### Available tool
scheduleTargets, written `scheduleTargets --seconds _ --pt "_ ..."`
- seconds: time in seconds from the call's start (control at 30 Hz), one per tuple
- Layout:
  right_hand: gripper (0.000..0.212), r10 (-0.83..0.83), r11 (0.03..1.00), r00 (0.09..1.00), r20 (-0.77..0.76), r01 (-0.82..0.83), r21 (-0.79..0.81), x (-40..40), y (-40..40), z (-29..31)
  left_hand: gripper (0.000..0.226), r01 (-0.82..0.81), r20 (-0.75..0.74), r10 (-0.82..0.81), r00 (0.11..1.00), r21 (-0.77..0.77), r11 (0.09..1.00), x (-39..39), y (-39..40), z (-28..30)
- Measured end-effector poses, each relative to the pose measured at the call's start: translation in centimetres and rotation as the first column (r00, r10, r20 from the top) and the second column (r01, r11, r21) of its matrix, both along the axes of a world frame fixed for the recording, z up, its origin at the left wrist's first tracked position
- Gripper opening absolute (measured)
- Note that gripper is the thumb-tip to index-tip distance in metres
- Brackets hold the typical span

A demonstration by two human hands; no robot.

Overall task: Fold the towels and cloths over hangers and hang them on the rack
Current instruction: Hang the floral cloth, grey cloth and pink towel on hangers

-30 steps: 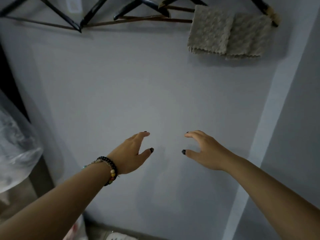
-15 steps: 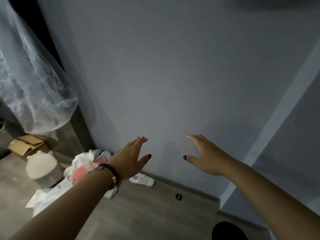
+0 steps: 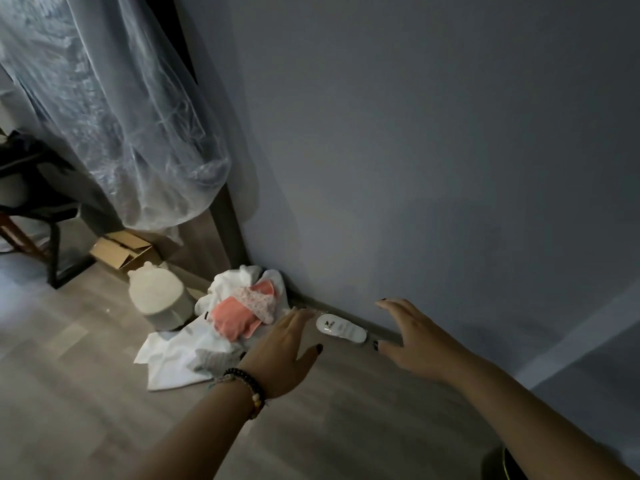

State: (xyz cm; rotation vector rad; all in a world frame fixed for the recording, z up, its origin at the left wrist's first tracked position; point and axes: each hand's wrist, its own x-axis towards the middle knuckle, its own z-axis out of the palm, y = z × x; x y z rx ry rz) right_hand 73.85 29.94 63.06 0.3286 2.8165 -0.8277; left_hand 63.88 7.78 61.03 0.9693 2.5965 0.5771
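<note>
A heap of cloths lies on the floor by the wall corner: white towels (image 3: 173, 355), an orange cloth (image 3: 230, 315) and a patterned pink cloth (image 3: 259, 301) on top. My left hand (image 3: 285, 355), with a beaded bracelet at the wrist, hovers open just right of the heap, fingers spread, holding nothing. My right hand (image 3: 412, 337) is open too, raised before the wall's base, empty. Neither the rack nor the hangers are in view.
A small white flat object (image 3: 341, 328) lies on the floor against the skirting between my hands. A cream round container (image 3: 159, 296) and a cardboard box (image 3: 119, 249) stand left of the heap. Clear plastic sheeting (image 3: 114, 109) hangs above; a dark chair (image 3: 41, 209) stands far left.
The view has tilted down from the rack with its hung grey cloth to the floor and the cloth heap. Both hands stay open and have come lower, towards the heap.
</note>
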Motion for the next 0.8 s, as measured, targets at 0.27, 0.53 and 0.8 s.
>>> scheduleTargets --seconds 0.27,0.53,0.8 --pt "0.063 0.042 0.998 0.999 0.024 -0.041 -0.054 -9.3 -11.3 -5.1 0.065 -0.053 0.110 0.059 0.992 -0.060 0.997 -7.0 -10.3 -4.4" --pt "0.061 0.104 0.988 0.989 0.108 -0.091 -0.123 -19.7 -17.5 -8.0 0.063 -0.134 0.183 0.138 0.973 -0.031 0.990 -15.2 -16.9 -7.9" --pt "0.057 0.129 0.984 0.980 0.149 -0.108 -0.139 -32.9 -20.2 -12.6 0.061 -0.201 0.242 0.206 0.948 -0.044 0.979 -27.6 -19.6 -11.5"
